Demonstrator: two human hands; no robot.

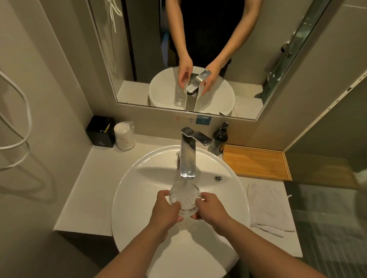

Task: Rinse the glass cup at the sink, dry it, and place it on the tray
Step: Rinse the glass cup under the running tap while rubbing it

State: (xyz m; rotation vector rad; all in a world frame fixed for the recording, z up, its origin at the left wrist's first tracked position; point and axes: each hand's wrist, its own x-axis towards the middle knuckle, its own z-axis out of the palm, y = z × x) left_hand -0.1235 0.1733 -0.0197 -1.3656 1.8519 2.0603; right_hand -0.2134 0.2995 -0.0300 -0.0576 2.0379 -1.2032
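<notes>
The clear glass cup (pixel 185 196) sits upright under the spout of the chrome faucet (pixel 188 156), over the white round sink (pixel 137 186). Water runs from the spout into the cup and it is full of bubbling water. My left hand (pixel 163 210) grips the cup's left side. My right hand (pixel 209 209) holds its right side with curled fingers. The wooden tray (pixel 257 164) lies on the counter to the right of the sink, with nothing on it. A white towel (pixel 267 207) lies flat on the counter in front of the tray.
A dark soap pump bottle (pixel 219 140) stands between the faucet and the tray. At the back left are a black box (pixel 100 131) and wrapped paper cups (pixel 124 136). A mirror hangs above the counter, white cords hang on the left wall, and a glass shower door is at the right.
</notes>
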